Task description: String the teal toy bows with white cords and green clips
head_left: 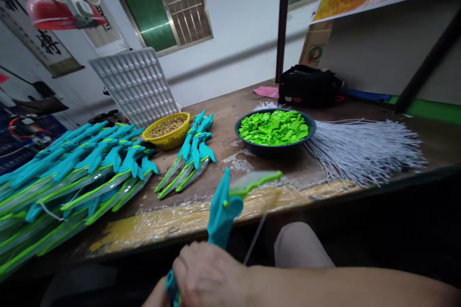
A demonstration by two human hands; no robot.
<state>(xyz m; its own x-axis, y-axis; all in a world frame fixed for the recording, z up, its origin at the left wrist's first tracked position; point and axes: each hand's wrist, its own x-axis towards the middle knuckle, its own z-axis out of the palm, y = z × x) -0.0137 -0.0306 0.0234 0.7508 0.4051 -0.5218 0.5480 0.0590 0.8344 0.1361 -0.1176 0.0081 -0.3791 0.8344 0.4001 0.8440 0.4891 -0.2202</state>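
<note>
A teal plastic piece with a clear, green-edged blade stands upright in front of the table edge, held low down. My right hand is wrapped round its lower part, the forearm reaching in from the right. Behind it, my left hand shows only in part at the bottom edge, close to the teal lower end; its fingers are hidden. A thin pale cord hangs beside the piece. Similar teal and green pieces lie piled at the left, with a smaller group nearer the middle.
On the table are a yellow bowl of small rings, a dark bowl of bright green parts and a bundle of white cords. A black bag sits behind. A grey tray leans near the wall.
</note>
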